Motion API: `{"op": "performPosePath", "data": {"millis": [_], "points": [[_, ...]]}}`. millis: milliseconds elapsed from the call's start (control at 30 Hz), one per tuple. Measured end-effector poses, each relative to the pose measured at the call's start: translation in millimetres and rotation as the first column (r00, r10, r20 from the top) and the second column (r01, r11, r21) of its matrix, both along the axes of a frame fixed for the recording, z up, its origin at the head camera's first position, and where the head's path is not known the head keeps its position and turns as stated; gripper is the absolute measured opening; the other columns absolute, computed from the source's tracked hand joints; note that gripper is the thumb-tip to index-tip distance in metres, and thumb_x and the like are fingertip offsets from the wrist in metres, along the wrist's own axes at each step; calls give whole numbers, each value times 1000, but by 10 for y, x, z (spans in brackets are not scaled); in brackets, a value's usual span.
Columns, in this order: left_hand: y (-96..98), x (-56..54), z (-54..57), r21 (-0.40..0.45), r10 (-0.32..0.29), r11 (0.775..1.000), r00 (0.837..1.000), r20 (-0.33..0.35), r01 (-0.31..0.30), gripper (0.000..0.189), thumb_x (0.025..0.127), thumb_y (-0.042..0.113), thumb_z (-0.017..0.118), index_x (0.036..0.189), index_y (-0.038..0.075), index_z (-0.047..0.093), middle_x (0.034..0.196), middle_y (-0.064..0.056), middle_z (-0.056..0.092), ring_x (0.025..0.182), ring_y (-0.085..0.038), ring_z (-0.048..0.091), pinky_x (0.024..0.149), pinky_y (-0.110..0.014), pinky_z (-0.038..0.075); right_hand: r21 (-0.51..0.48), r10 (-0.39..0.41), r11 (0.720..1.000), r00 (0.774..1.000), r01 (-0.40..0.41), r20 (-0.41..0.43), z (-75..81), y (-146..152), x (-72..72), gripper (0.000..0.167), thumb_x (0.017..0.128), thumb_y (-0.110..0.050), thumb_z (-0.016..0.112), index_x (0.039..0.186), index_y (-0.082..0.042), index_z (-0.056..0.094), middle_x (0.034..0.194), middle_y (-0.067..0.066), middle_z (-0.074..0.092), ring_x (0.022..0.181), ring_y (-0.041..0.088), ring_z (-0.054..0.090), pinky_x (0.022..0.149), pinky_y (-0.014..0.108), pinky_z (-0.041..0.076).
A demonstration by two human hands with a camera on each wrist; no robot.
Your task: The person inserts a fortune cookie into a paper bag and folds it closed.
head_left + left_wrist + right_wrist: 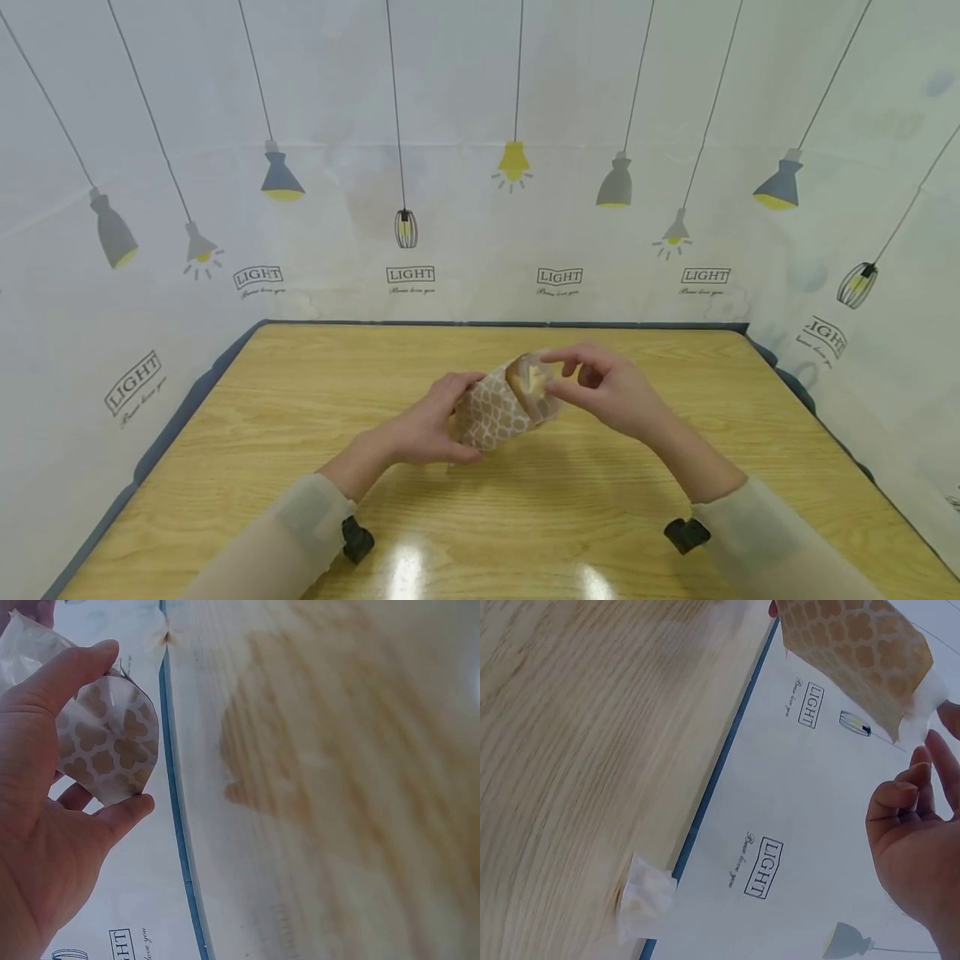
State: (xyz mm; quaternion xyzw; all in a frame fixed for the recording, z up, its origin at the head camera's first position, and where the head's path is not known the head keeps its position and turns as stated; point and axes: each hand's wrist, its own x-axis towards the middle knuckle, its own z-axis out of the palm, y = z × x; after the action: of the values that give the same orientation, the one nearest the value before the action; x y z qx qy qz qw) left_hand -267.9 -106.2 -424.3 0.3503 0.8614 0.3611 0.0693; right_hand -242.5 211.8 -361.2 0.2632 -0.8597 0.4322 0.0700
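Above the middle of the pale yellow, wood-grained table (600, 517), nearer its far edge than its near one, a tan paper-like packet with a white lattice pattern (491, 408) is held tilted, its open end raised toward the table's right side. A shiny, translucent whitish lining (553, 407) shows at that end, with something pale yellow inside, too blurred to identify. The left hand (427, 429) grasps the packet's lower end, thumb on one side and fingers on the other. The right hand (607, 387), over the table to the right of its middle, has thumb and index fingertips at the lining, set apart from each other; whether they pinch it I cannot tell. Cream long sleeves (277, 533) cross the table's near part, a small black device (357, 540) beside each cuff. Beyond the table's dark blue border (187, 392) rises a white fabric-like backdrop (465, 100) printed with hanging lamps and the word "LIGHT".
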Motion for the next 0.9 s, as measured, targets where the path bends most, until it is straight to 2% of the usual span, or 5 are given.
{"op": "performPosePath", "data": {"millis": [167, 467, 700, 900], "points": [[2, -2, 4, -2, 6, 1000, 1000, 3, -6, 110, 82, 27, 98, 168, 13, 31, 160, -13, 42, 148, -30, 43, 126, -56, 43, 3, -10, 1000, 998, 10, 63, -5, 101, 12, 38, 103, -23, 80, 140, -22, 75, 111, 8, 63, 72, 12, 53, 58, 27, 49], [7, 9, 4, -1, 5, 1000, 1000, 1, -5, 109, 82, 27, 98, 168, 13, 32, 160, -12, 43, 147, -29, 43, 126, -55, 43, -6, 36, 999, 999, -35, 32, -65, 97, -10, 38, 98, -17, 84, 136, -20, 78, 109, 10, 65, 70, 11, 54, 59, 25, 50], [9, 28, 28, 7, 1, 1000, 1000, 21, -1, 109, 83, 26, 98, 168, 13, 31, 160, -12, 42, 148, -30, 42, 126, -57, 42, 19, 45, 999, 997, -46, 54, -99, 33, -17, 36, 100, -18, 82, 136, -17, 77, 111, 13, 61, 75, 11, 53, 62, 24, 50], [9, 27, 35, -3, 2, 1000, 1000, 8, -2, 108, 83, 25, 98, 168, 12, 31, 160, -13, 43, 147, -31, 42, 125, -57, 43, 19, 51, 998, 996, -53, 71, -117, -19, -20, 38, 99, -20, 83, 136, -17, 77, 111, 17, 59, 73, 11, 51, 60, 23, 48]]}}
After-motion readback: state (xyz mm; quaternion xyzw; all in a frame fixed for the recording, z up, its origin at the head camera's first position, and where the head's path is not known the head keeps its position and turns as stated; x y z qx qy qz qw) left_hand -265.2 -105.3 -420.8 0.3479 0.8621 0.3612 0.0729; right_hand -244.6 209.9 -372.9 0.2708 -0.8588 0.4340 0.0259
